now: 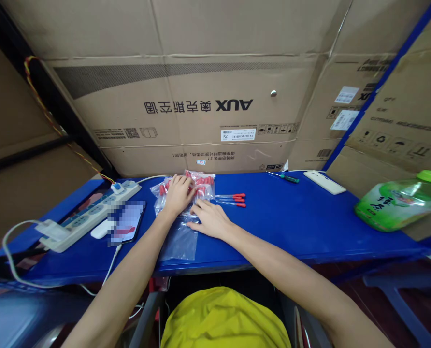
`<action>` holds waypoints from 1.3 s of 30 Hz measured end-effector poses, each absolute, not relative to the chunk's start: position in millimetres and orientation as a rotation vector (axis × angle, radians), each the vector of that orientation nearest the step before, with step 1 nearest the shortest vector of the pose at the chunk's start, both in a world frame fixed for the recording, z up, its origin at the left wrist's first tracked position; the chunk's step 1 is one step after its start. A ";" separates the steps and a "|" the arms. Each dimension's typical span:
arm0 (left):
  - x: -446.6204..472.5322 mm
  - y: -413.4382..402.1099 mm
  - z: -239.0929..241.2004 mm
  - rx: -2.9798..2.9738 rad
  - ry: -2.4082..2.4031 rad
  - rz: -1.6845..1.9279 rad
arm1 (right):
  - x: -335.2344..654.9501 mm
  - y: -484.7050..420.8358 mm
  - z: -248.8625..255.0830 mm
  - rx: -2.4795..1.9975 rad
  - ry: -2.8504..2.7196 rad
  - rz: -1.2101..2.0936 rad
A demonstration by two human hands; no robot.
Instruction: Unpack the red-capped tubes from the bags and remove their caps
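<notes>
On the blue table, clear plastic bags point(208, 180) holding slim pieces with red ends lie in a pile. My left hand point(179, 194) rests on top of this pile, fingers loosely bent and thumb apart. Close beside it, my right hand point(211, 218) touches the pile's near side, its thumb held away from the fingers. Below my hands, a flat clear plastic bag point(179, 241) reaches toward the table's front edge. Several loose thin clear sticks with red tips point(239, 198) lie to the right of the pile. My hands cover part of the bags.
A white power strip point(92, 212) with plugs and a phone point(132, 224) on a cable are at left. Toward the back right lie a green-handled screwdriver point(290, 178) and a cream-coloured slab point(324, 182). A green bottle point(393, 203) lies at far right. Cardboard point(201, 121) walls the back.
</notes>
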State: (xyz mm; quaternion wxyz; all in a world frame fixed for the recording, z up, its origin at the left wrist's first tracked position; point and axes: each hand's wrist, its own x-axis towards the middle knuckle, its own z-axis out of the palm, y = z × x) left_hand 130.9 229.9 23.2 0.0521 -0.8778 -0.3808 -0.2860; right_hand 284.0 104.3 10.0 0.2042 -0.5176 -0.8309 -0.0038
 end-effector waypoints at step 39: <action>216.9 199.4 59.3 -3.207 -1.421 -2.094 | 348.0 126.1 28.4 -1.258 -1.495 0.213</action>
